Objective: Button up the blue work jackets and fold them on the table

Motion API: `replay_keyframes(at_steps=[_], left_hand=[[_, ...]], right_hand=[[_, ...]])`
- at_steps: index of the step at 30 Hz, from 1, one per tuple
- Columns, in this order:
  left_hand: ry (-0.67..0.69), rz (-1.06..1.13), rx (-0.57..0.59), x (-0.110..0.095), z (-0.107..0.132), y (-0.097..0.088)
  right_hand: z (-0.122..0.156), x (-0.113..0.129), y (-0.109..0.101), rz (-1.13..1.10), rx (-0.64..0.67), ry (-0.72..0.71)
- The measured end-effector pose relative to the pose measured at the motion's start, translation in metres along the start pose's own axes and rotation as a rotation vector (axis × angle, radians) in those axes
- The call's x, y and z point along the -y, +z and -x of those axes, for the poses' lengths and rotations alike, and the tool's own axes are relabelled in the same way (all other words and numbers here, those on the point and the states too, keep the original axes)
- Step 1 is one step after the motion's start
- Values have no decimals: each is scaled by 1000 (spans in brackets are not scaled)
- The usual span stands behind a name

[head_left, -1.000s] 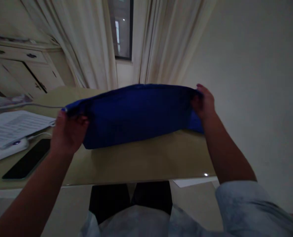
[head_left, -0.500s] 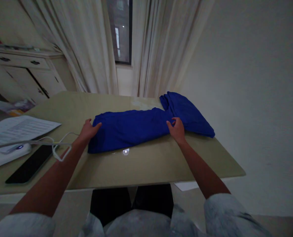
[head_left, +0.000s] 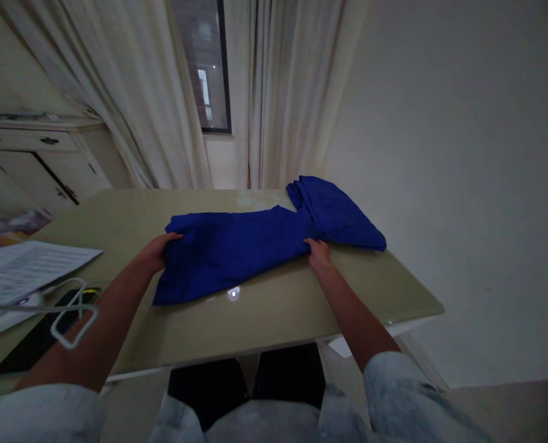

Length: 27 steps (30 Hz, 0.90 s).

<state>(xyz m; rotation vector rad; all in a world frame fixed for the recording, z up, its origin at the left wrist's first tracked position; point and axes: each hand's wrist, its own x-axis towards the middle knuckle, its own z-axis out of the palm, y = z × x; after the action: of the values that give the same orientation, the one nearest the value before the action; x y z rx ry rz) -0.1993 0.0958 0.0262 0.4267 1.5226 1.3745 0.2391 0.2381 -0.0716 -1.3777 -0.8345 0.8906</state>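
A folded blue garment (head_left: 237,249) lies across the table, its kind unclear to me. Its right part (head_left: 338,212) is bunched into a thicker heap, while the left part spreads flat in a long strip. At the strip's left end, my left hand (head_left: 156,252) grips the edge, thumb on top and fingers hidden underneath. My right hand (head_left: 318,251) pinches the near edge just left of the heap, its thumb over the cloth and its other fingers partly hidden.
Printed sheets (head_left: 38,264), a white device (head_left: 13,314) with a looped white cable (head_left: 73,320), and a black phone (head_left: 29,344) occupy the left side of the table (head_left: 274,320). Curtains and a window are behind; a wall stands to the right.
Both hands have closed on the garment, where earlier their thumbs and fingers were apart at its edges. The near left corner has spread slightly toward me. The camera view has shifted a little.
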Motion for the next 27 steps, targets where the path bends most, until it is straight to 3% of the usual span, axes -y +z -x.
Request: replay_keyframes(at_steps=[4,7,10,13,16,19,22,24,27], left_hand=[[-9,3,39,13,16,-40],[-95,-17,-4,23,22,-54],[-114,-50,-56,25,27,-46],[-25,-59,-164,22,38,-28],[106,7,-86,18,59,-8],[209,95,54,17,80,22],[278,219,159,14,91,69],[327,309,242,10,90,115],[356,435,353,10,80,210]], right_hand=[[11,-6,-20,-112,67,11],[25,-11,-26,-129,97,29],[35,-4,-18,-93,133,-24],[32,19,-14,-88,206,-91],[10,64,-21,-26,281,-281],[-33,131,-34,103,263,-444],[-90,217,-45,184,228,-595],[-131,279,-48,288,200,-730],[-184,356,-44,527,90,-873]])
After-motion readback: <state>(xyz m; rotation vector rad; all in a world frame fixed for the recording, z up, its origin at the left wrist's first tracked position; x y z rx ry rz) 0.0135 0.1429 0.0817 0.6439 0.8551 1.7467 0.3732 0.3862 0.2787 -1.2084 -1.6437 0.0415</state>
